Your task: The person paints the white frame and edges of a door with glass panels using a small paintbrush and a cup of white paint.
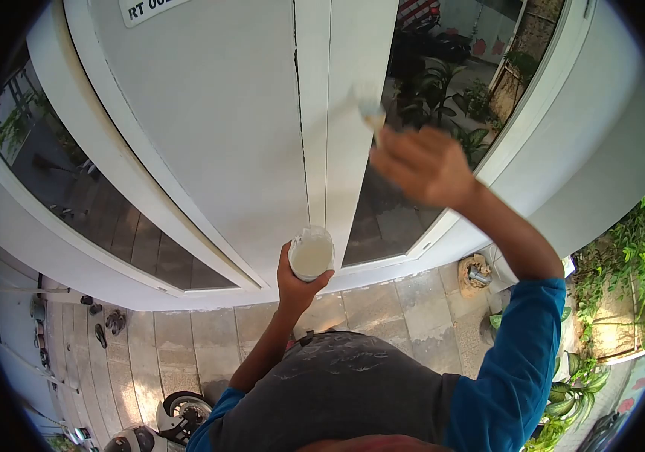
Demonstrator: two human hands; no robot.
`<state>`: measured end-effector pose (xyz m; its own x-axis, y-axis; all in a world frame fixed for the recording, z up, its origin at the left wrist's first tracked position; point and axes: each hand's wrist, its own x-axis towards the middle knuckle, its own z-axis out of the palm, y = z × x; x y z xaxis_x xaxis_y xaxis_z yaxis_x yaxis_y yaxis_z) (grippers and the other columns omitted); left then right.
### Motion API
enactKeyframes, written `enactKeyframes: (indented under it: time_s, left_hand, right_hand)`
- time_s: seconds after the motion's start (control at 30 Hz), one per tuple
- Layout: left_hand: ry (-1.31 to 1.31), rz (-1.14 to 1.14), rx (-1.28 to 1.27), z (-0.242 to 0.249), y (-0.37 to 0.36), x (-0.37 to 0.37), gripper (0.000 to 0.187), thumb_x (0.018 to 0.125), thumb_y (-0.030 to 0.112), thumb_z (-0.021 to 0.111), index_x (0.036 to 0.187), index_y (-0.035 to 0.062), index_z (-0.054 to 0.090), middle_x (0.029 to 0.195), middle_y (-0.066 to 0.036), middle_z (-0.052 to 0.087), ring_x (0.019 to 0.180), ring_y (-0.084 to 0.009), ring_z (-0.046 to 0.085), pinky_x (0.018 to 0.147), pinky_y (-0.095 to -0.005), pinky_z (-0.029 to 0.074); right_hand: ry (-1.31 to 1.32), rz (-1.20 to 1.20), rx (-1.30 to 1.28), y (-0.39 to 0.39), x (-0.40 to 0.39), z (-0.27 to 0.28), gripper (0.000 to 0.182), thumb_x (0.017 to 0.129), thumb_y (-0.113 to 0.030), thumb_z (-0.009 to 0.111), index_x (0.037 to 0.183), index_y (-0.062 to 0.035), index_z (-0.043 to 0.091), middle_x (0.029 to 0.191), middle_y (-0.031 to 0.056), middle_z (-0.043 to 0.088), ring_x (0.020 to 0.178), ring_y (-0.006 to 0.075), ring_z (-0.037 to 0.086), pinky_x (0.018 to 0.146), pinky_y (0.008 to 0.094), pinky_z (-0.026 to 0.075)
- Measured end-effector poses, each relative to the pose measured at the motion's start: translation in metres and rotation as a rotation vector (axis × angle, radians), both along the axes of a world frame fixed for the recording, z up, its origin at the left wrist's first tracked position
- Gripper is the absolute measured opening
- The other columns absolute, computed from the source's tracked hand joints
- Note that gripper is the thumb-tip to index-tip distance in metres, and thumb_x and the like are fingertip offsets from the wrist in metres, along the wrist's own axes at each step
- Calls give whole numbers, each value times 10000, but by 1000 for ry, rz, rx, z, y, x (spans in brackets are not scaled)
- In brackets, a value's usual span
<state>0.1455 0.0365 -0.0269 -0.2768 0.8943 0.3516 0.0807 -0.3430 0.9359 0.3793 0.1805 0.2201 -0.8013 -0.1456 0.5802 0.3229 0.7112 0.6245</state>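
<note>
My left hand [297, 284] is wrapped round a cup of white paint [312, 255], held in front of my body with its open top facing me. White smears coat the cup's rim. My right hand [429, 164] grips a paintbrush [372, 114] by its handle, raised higher and to the right. The brush is blurred; its bristles overlap the white door frame [349, 143] beside the dark glass pane. Left of that frame stands the white door panel [209, 98], with a dark gap along its edge.
Dark window panes [420, 188] flank the white woodwork on both sides. Paving tiles [367, 309] cover the ground below. Shoes [115, 322] lie at lower left near a parked motorbike [179, 418]. A tan container [476, 275] stands by the wall at right, and green plants [616, 279] grow further right.
</note>
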Motion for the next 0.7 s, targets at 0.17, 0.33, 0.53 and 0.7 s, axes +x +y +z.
enactKeyframes:
  time_s: [0.17,0.33,0.53,0.7]
  left_hand:
    - [-5,5,-32,-7,4,-3,780,682,114,922,1342,36,514,1184,-109,669,1105,-224,658,966,-379,526]
    - [11,-3,-40,-1,2,0,778,683,119,923,1340,35,516,1186,-110,668,1100,-222,659,961,-374,529]
    - [7,-11,-31,-7,3,0,786,686,126,928,1345,35,509,1188,-112,667,1104,-222,661,962,-372,531]
    - [5,-4,-27,-7,0,0,790,689,123,928,1350,32,505,1198,-114,665,1119,-223,659,971,-372,528]
  right_hand:
    - [57,38,-542,3,5,-14,165,796,-114,800,941,-105,723,862,52,677,692,216,671,578,353,525]
    - [419,105,-389,18,11,108,163,847,-88,812,999,-69,756,967,85,747,783,246,733,707,321,602]
    - [361,158,14,31,17,96,216,838,-65,820,1044,-78,756,1044,92,755,851,230,749,734,313,615]
    - [267,64,-308,6,19,-8,234,796,-22,834,1014,-60,757,1009,114,752,818,238,739,681,308,601]
